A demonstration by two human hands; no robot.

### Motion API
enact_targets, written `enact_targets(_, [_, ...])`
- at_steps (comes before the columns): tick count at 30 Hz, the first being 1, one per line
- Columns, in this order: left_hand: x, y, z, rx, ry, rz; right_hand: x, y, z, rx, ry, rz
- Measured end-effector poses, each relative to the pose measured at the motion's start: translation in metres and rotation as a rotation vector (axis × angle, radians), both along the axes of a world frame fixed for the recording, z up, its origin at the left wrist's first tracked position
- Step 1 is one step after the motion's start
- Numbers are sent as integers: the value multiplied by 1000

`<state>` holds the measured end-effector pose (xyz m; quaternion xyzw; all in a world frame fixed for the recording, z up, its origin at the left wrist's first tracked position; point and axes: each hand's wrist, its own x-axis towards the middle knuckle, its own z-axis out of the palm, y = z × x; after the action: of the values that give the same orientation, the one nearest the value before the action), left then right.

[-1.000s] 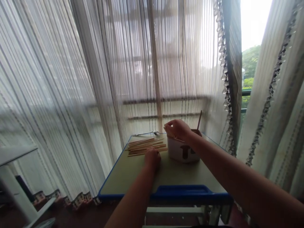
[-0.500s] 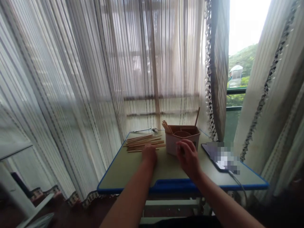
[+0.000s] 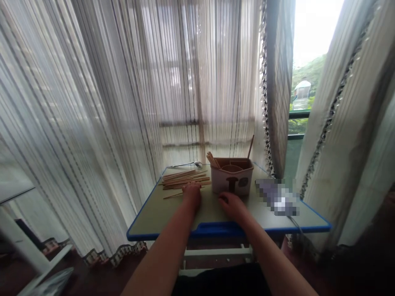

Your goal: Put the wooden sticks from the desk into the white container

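Note:
Several wooden chopsticks [image 3: 182,178] lie loosely side by side on the left of the desk. My left hand [image 3: 191,194] is at their near edge, fingers curled down around a single chopstick [image 3: 172,195] that lies slanted, apart from the pile. My right hand [image 3: 232,206] is low over the desktop, just in front of a white and brown utensil holder [image 3: 218,183], its fingers curled in; whatever they may hold is hidden. The holder has divided compartments. A bunch of light sticks [image 3: 212,159] leans in its left corner, and one chopstick [image 3: 251,147] stands at its back right.
A metal spoon [image 3: 197,164] lies at the desk's back edge. To the right is a blurred-out flat device [image 3: 276,197] with a cable [image 3: 294,222]. The desk [image 3: 154,220] has a blue rim, and striped curtains [image 3: 123,102] hang behind it.
My right hand has come down from the holder's front to the desktop, uncovering the holder's printed side. Under my left hand, one chopstick has come away from the pile and turned aslant. The view shifted slightly.

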<state>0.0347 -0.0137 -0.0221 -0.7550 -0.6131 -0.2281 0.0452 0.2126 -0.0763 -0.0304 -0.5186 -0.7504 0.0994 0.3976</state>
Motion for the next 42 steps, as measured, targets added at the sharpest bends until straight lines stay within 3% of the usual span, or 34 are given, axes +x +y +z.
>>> enact_targets(4, [4, -3, 1, 12, -40, -165, 1, 0, 0, -7, 42, -5])
enact_targets(11, [7, 1, -2, -187, -219, -412, 3, 4, -2, -48, 52, -19])
enact_targets(14, [9, 2, -4, -196, -329, -480, 3, 4, -2, -75, 15, 9])
enact_targets(24, [12, 5, -8, -208, -538, -539, 1, 2, 0, -121, -86, 54])
enact_targets(28, [12, 2, -5, -78, -544, -483, 2, 5, -1, -59, -81, -59])
enact_targets(35, [10, -5, -2, 61, -380, -378, 11, 8, -5, 51, 124, -308])
enact_targets(42, [9, -2, -3, 53, -291, -318, 17, 5, -3, 192, 355, -394])
